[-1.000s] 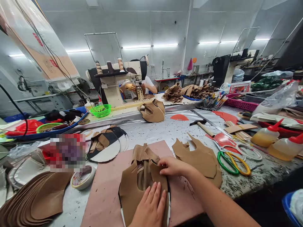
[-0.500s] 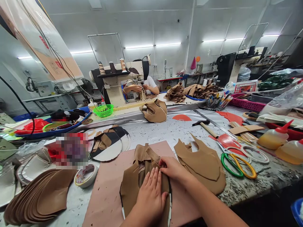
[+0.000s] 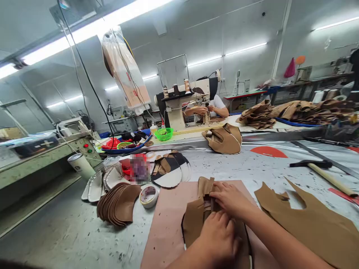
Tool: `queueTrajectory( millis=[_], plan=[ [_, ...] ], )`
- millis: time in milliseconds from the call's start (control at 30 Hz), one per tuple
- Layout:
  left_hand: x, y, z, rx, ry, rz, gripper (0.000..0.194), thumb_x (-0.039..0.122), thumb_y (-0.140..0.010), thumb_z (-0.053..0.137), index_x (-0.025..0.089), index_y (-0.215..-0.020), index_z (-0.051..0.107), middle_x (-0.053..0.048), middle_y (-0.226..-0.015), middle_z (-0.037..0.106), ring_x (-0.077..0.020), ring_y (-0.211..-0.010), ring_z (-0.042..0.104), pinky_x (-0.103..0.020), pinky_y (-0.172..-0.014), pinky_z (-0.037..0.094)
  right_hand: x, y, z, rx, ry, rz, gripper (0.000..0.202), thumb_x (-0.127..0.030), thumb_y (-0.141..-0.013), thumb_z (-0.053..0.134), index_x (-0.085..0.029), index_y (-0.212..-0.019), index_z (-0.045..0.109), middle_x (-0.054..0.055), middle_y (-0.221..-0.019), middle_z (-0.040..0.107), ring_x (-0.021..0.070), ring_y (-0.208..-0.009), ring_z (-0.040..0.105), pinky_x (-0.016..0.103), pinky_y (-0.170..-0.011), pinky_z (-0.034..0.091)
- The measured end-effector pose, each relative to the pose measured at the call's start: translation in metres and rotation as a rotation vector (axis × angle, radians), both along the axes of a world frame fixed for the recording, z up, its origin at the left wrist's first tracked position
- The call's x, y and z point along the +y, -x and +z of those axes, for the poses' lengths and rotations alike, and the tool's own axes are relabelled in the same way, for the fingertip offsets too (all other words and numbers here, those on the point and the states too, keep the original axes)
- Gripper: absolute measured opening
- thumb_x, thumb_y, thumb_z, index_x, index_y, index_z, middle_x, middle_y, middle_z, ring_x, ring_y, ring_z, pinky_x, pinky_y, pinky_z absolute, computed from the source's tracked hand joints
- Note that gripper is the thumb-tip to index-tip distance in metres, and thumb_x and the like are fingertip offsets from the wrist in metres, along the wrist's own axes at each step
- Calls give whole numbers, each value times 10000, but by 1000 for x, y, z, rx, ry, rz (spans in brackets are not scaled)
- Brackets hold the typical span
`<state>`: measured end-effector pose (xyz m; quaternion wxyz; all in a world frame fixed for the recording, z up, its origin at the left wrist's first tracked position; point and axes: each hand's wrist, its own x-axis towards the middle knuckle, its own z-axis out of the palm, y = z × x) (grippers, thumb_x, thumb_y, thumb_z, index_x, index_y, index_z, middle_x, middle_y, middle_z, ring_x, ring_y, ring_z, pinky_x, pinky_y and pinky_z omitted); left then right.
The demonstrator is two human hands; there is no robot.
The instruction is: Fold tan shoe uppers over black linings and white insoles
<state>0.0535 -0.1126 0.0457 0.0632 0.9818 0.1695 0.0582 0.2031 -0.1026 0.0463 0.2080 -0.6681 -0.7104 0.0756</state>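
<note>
A brown sewn piece with straps and dark edges [image 3: 193, 220] lies on a pink board [image 3: 165, 224] in front of me. My left hand [image 3: 217, 233] rests on its middle, fingers bent and gathered at the opening; what they pinch, if anything, is hidden. My right hand [image 3: 231, 198] is on the upper right strap, fingertips pressed at the top of the opening. Flat brown cut pieces [image 3: 311, 220] lie right of the board.
Left of the board are a tape roll [image 3: 149, 197], stacked brown pieces [image 3: 119, 205] and black-and-white pieces [image 3: 168, 173]. A hammer [image 3: 328, 175] lies at right. Across the table, a person's hands [image 3: 202, 110] work at a sewing machine [image 3: 179, 108].
The view has swung left, so the scene sits further right. My left hand's fingers, flat before, are now bent. My right hand's fingers have spread more over the upper strap.
</note>
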Motion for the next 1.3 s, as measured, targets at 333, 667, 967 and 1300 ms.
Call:
queueTrajectory(
  millis=[333, 667, 967, 1300],
  plan=[
    [5, 2, -5, -18, -39, 63, 517, 475, -870, 430, 197, -1305, 455, -145, -1440, 342, -301, -1321, 303, -452, -1065, 312, 11, -24, -18, 460, -28, -240, 81, -140, -715, 549, -186, -760, 599, 10, -715, 644, 167, -692, 580, 261, -640, 421],
    [14, -10, 2, 118, -73, 10, 616, 471, -897, 346, 73, -1368, 349, -159, -1417, 353, -261, -1320, 311, -411, -1084, 276, 19, -37, -16, 494, 3, -231, 135, -87, -705, 571, -169, -727, 675, 35, -805, 684, 173, -793, 598, 254, -719, 429],
    [31, -17, 17, 139, -112, -120, 616, 553, -809, 459, 90, -1209, 531, -190, -1338, 472, -303, -1263, 393, -416, -1062, 289, 18, -37, -16, 497, -2, -232, 150, -96, -710, 558, -175, -747, 679, 39, -822, 678, 179, -797, 592, 256, -716, 433],
    [34, -27, 14, 85, -111, -111, 673, 643, -683, 577, 136, -1125, 556, -158, -1231, 530, -301, -1160, 461, -397, -966, 385, 4, -26, -7, 536, -101, -144, 231, -88, -710, 469, -171, -825, 651, 79, -953, 645, 208, -936, 578, 313, -828, 451]
  ],
)
